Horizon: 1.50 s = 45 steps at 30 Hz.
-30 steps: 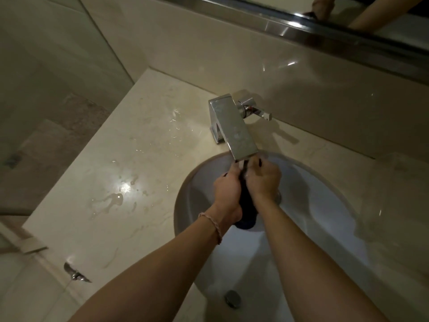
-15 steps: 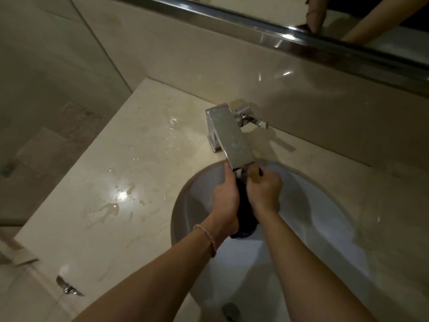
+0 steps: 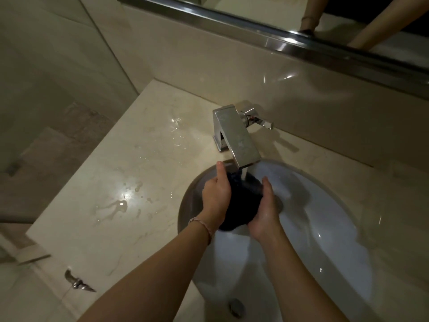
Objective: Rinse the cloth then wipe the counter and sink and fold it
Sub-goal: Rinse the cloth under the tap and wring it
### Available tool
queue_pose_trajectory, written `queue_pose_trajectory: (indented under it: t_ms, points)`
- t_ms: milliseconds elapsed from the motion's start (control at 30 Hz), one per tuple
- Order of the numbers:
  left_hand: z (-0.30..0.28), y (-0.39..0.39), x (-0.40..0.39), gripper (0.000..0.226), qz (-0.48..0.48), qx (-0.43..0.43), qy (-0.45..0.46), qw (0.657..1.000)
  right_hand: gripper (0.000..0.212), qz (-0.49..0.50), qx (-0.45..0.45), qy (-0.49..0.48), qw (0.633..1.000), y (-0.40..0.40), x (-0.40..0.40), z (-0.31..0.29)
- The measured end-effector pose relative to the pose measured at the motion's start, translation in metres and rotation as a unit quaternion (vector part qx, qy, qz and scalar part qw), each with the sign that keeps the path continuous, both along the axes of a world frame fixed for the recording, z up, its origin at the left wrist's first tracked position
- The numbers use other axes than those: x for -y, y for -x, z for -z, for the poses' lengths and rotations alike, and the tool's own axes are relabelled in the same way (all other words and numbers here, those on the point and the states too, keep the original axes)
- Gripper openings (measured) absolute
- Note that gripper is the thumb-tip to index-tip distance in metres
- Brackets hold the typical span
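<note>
Head view: the dark cloth (image 3: pixel 241 201) is bunched between both hands above the sink (image 3: pixel 336 228), directly under the spout of the chrome faucet (image 3: pixel 236 135). The left hand (image 3: pixel 217 198) grips the cloth's left side, fingers curled round it. The right hand (image 3: pixel 267 212) cups its right side, thumb raised. Water puddles (image 3: pixel 120 205) lie on the beige counter (image 3: pixel 144 159) to the left of the sink. The drain (image 3: pixel 235 306) sits at the near edge.

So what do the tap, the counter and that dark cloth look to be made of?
Tap: polished metal, likely chrome, with bright mirror-like glints. Counter: cream stone, perhaps marble, veined and glossy. Cloth: soft dark fabric, bunched; the weave is unclear.
</note>
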<state>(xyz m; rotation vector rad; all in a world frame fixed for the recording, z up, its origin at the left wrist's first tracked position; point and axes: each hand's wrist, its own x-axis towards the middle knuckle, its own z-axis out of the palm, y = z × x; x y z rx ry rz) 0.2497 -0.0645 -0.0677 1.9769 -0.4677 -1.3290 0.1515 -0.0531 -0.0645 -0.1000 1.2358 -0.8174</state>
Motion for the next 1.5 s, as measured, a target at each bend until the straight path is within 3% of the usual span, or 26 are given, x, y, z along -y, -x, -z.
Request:
queue_pose_trajectory:
  t_ms: [67,167,233,333,400,533,667,767,900,967,1067,1200,1300,1367,1500]
  points:
    - [0.009,-0.007,-0.005,0.079,0.032,0.023,-0.022,0.999,0.048,0.042,-0.002,0.031,0.999,-0.002,0.002,-0.011]
    - [0.038,-0.013,-0.014,0.123,-0.008,-0.072,-0.081,0.994,0.052,0.051,-0.034,0.068,0.996,-0.004,0.006,-0.021]
    - [0.030,-0.007,-0.016,0.107,-0.035,-0.185,-0.116,0.975,0.053,-0.011,-0.105,0.104,0.989,-0.009,0.008,-0.025]
    - [0.007,-0.002,-0.010,0.087,-0.062,-0.367,-0.044,0.927,0.055,-0.120,-0.239,0.133,0.954,-0.018,0.006,-0.023]
    - [0.002,0.000,-0.008,0.081,-0.057,-0.413,0.000,0.909,0.051,-0.146,-0.301,0.140,0.932,-0.020,0.006,-0.022]
    - [0.010,0.016,-0.006,0.072,-0.024,-0.355,0.020,0.934,0.033,-0.198,-0.440,0.206,0.851,-0.014,0.010,-0.011]
    - [0.022,0.027,-0.002,0.059,-0.074,-0.246,0.048,0.965,0.049,-0.230,-0.518,0.200,0.799,-0.010,0.014,-0.009]
    - [0.020,0.030,0.000,0.053,-0.106,-0.204,0.024,0.973,0.063,-0.260,-0.510,0.125,0.810,0.001,0.022,-0.007]
    - [0.023,0.027,-0.007,0.051,-0.140,-0.208,0.021,0.968,0.057,-0.289,-0.475,0.098,0.825,0.011,0.031,0.008]
    - [0.024,0.024,-0.010,0.049,-0.127,-0.206,0.048,0.969,0.055,-0.302,-0.475,0.135,0.815,0.014,0.031,0.009]
    - [0.030,0.019,-0.009,0.041,-0.093,-0.136,0.088,0.982,0.045,-0.290,-0.487,0.218,0.794,0.021,0.031,-0.005]
    - [0.043,0.008,-0.011,0.046,-0.119,-0.070,0.052,0.989,0.038,-0.232,-0.479,0.314,0.786,0.032,0.035,-0.030]
    - [0.025,0.012,-0.011,0.065,-0.063,-0.168,0.079,0.981,0.039,-0.214,-0.472,0.354,0.779,0.027,0.035,-0.043]
    - [0.004,0.023,-0.007,0.068,-0.027,-0.227,0.108,0.967,0.035,-0.202,-0.446,0.334,0.805,0.018,0.034,-0.045]
    - [-0.002,0.031,0.005,0.058,-0.097,-0.264,0.129,0.951,0.040,-0.094,-0.341,0.210,0.912,0.001,0.028,-0.033]
